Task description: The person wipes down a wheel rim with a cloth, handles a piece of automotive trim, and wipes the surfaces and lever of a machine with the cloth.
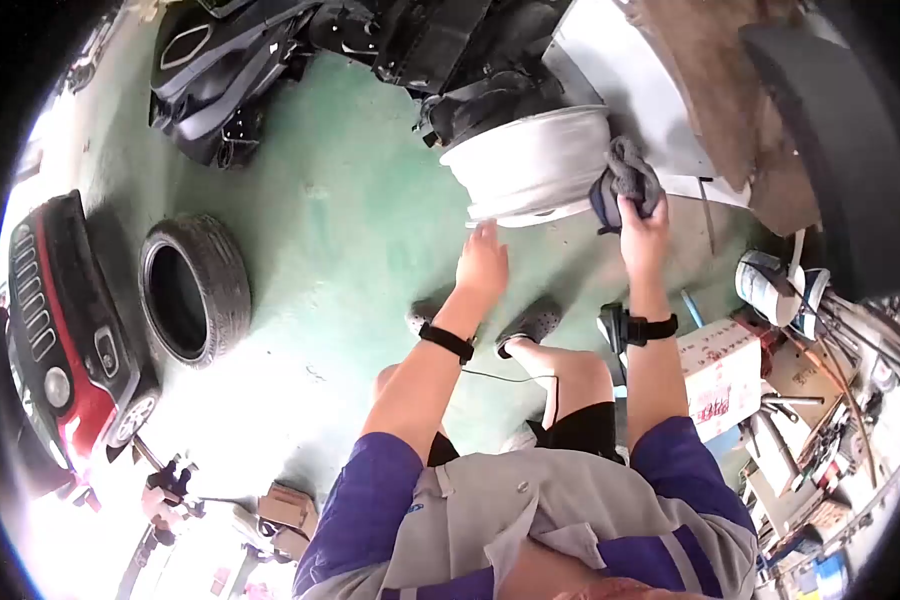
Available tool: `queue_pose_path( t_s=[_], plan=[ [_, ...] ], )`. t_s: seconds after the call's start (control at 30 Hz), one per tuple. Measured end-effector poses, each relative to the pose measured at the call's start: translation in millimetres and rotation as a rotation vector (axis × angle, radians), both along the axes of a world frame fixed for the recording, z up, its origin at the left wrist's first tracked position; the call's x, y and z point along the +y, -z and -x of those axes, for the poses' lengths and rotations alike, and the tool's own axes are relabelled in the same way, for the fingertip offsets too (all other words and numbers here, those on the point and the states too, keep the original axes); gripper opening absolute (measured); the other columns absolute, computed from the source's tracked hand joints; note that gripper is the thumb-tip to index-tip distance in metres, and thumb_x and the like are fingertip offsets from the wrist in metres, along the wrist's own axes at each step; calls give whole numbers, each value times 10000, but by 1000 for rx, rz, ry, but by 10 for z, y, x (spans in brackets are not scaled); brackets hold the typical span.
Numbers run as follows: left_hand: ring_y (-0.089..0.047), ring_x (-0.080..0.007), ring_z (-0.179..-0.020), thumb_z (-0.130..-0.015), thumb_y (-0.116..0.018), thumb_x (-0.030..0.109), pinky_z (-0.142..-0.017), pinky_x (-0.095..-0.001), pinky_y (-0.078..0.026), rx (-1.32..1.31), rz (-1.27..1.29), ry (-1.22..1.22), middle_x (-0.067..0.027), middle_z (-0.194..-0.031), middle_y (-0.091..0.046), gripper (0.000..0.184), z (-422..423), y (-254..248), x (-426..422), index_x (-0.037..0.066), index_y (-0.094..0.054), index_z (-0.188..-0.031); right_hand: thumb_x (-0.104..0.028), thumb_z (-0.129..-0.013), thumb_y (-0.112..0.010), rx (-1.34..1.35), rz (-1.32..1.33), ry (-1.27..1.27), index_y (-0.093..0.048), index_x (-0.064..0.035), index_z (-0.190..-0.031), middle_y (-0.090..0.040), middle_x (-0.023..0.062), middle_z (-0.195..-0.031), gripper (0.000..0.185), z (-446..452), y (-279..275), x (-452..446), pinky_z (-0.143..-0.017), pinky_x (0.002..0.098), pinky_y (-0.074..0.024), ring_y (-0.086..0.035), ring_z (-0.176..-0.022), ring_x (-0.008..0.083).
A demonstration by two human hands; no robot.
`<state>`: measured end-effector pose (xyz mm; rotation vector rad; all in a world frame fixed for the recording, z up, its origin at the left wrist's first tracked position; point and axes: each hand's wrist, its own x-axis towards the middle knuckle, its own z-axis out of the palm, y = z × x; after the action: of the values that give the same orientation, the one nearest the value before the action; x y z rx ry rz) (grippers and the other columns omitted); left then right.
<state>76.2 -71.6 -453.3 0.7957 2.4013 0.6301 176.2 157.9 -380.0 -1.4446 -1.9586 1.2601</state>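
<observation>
One white wheel rim point(530, 165) lies directly ahead of the two hands, its near edge at the left hand point(483, 262) and its right end beside the right hand point(645, 235). The hands are apart. The left one has its fingertips at the rim's near lip; whether they grip it or merely rest there, I cannot tell. The right one is closed around one bunched grey cloth point(630, 172) with a dark blue part, held up against the rim's right end; whether the bundle is one piece or more is unclear.

Each wrist wears one black band, two in all: one behind the left hand point(446, 342), the other behind the right. Below and between the hands, two dark shoes stand on the green floor point(340, 200).

Beyond the rim, ahead of both hands, is a heap of black parts point(450, 50); a second group of black panels point(205, 90) lies farther off, ahead and to the left of the left hand. One white panel point(660, 110) lies just past the right hand.

Well to the left of the left hand, one tyre point(220, 290) stands upright, and past it is one red and black car point(90, 400). To the right of the right hand and nearer the body sits one white carton point(720, 370) with red print.
</observation>
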Motion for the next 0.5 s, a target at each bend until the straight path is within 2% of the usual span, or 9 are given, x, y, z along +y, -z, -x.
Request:
queue_pose_path(
  t_s=[0.03, 0.1, 0.2, 0.23, 0.3, 0.33, 0.43, 0.47, 0.5],
  plan=[
    [-570, -356, -1157, -940, -589, 246, -937, -454, -490, -21, 69, -21, -233, -1292, -546, 512, 47, 120, 9, 6, -438, -1367, -170, -834, -688, -20, -216, -149, -568, -61, -1257, -564, 175, -1311, 453, 90, 56, 61, -994, 417, -433, -545, -1172, 369],
    [-574, -334, -1159, -937, -602, 268, -944, -450, -492, -54, 192, -43, -228, -1283, -552, 553, 192, 292, 70, -4, -425, -1384, -245, -867, -659, -130, -625, -432, -572, -68, -1257, -527, 177, -1364, 437, 179, 529, 352, -1017, 475, -414, -500, -1231, 405],
    [-627, -327, -1048, -909, -629, 269, -870, -431, -538, 195, 57, 160, -184, -1179, -610, 526, 211, 788, 16, -29, -478, -1315, -336, -899, -616, -496, -606, -652, -565, -78, -1275, -509, 184, -1375, 459, 274, 1068, 501, -1035, 524, -392, -467, -1242, 459],
    [-643, -308, -1000, -905, -632, 280, -821, -416, -550, 245, 34, 186, -169, -1127, -620, 489, 199, 823, 36, -24, -500, -1266, -404, -906, -600, -549, -569, -632, -561, -83, -1289, -506, 183, -1380, 501, 323, 1101, 409, -1050, 535, -380, -452, -1235, 505],
    [-674, -272, -904, -897, -639, 300, -724, -386, -574, 355, -15, 253, -139, -1023, -641, 423, 175, 829, 69, -12, -544, -1167, -391, -903, -619, -513, -638, -628, -573, -77, -1274, -520, 161, -1371, 488, 333, 1217, 372, -1045, 506, -394, -466, -1239, 467],
    [-673, -222, -732, -853, -645, 226, -564, -341, -553, 521, -51, 281, -80, -833, -618, 256, 217, 859, 88, 27, -556, -987, -381, -900, -627, -450, -628, -602, -581, -74, -1259, -535, 164, -1347, 474, 362, 1213, 355, -1030, 492, -408, -485, -1222, 449],
    [-636, -185, -630, -776, -637, 147, -509, -313, -521, 577, -86, 443, -40, -725, -560, 176, 340, 912, 62, 54, -539, -889, -348, -891, -649, -310, -594, -534, -603, -63, -1214, -579, 174, -1265, 434, 340, 1135, 344, -983, 456, -448, -538, -1166, 402],
    [-587, -159, -564, -719, -611, 96, -481, -289, -491, 685, -170, 445, -21, -681, -529, 145, 354, 953, 56, 61, -536, -837, -336, -888, -655, -284, -580, -524, -607, -58, -1200, -593, 179, -1232, 421, 342, 1135, 348, -964, 447, -459, -554, -1144, 390],
    [-577, -153, -556, -718, -609, 95, -475, -288, -485, 728, -193, 454, -18, -676, -522, 139, 360, 973, 51, 61, -536, -832, -324, -886, -660, -258, -563, -513, -612, -52, -1186, -606, 184, -1200, 408, 334, 1127, 322, -946, 439, -471, -570, -1121, 378]
  ],
)
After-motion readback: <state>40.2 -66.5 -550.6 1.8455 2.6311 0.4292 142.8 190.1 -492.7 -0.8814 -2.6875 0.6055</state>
